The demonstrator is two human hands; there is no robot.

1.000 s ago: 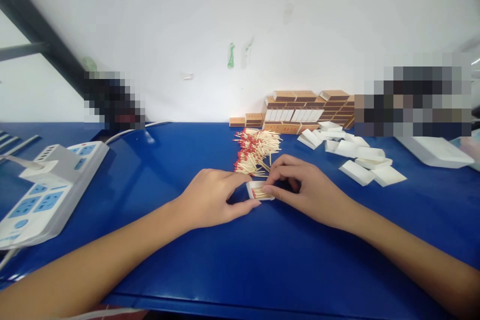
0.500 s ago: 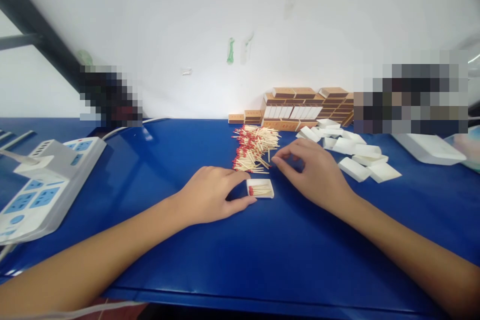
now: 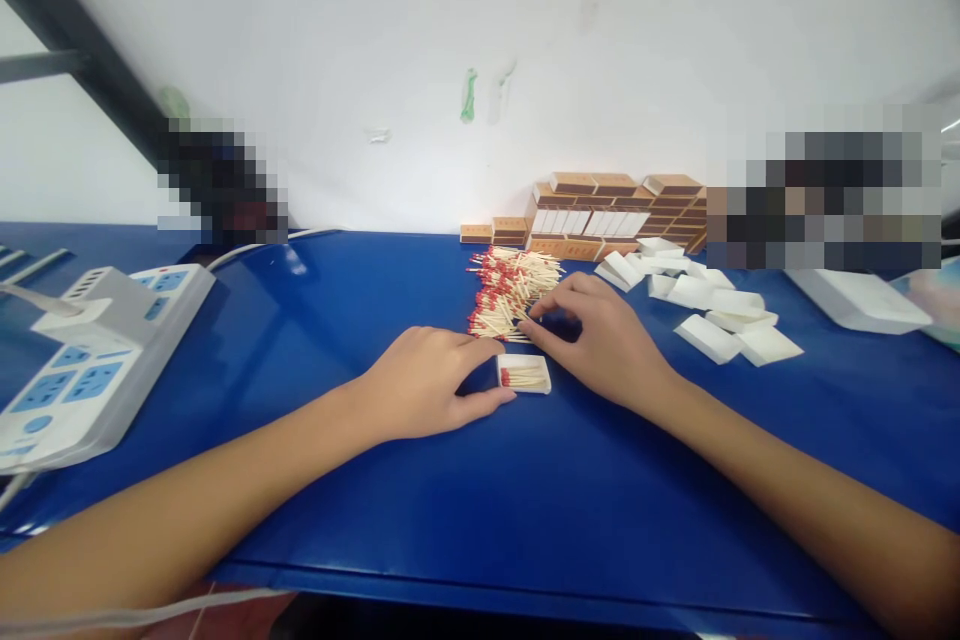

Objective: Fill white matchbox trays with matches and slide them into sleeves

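My left hand holds a small white matchbox tray by its left end, thumb at the near side and index finger at the far side. Several red-tipped matches lie inside the tray, heads to the left. Just beyond it, a heap of loose matches is spread on the blue table. My right hand is at the heap's near right edge, thumb and index fingertips pinched on match ends; how many it grips cannot be made out.
Empty white trays lie loosely piled to the right. Against the wall stands a stack of brown matchboxes, with two more boxes beside it. A white power strip with a plug sits on the left of the blue table.
My right hand has moved left and slightly nearer, from beside the heap onto its edge. The left hand still holds the tray. The camera view has shifted slightly.
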